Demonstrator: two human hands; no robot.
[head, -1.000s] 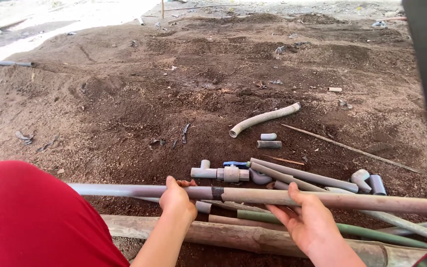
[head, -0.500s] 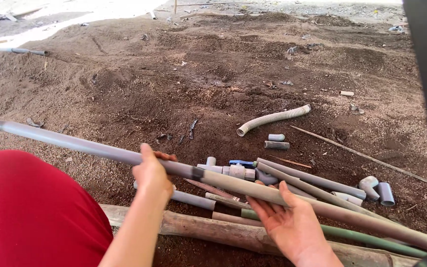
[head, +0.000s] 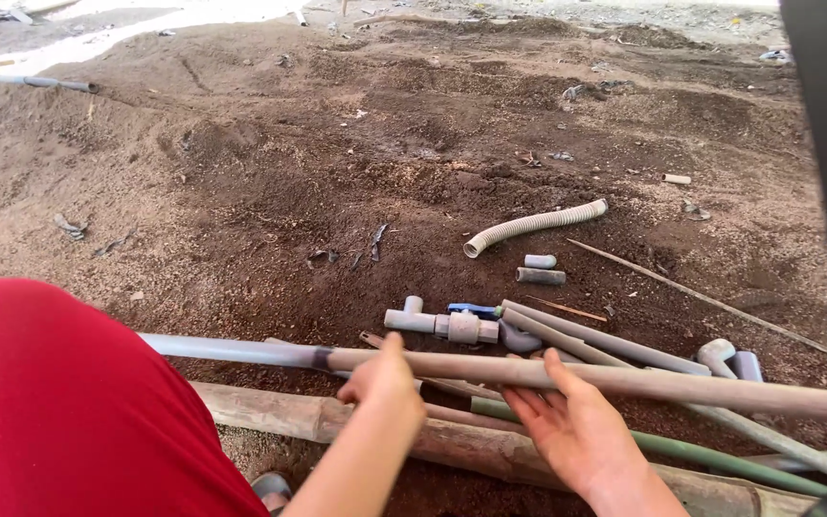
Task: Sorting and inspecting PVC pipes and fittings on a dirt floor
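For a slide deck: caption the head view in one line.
Left hand and right hand hold a long grey pipe above pipe fittings on bare soil.

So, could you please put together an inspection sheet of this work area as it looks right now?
Surface: bare brown dirt ground, lumpy, with small debris.
Job's things: long grey pipe held level across the view, one section bluish, the other muddy.
Clutter: valve fitting with blue handle, corrugated hose, two short pipe stubs, elbow fittings, green pipe, wooden log, thin stick.
Grippers: left hand grips the long grey pipe; right hand is under it, palm up, fingers open.
Cables: nothing seen.
Surroundings: red-clothed leg at the lower left; another pipe lies far off.
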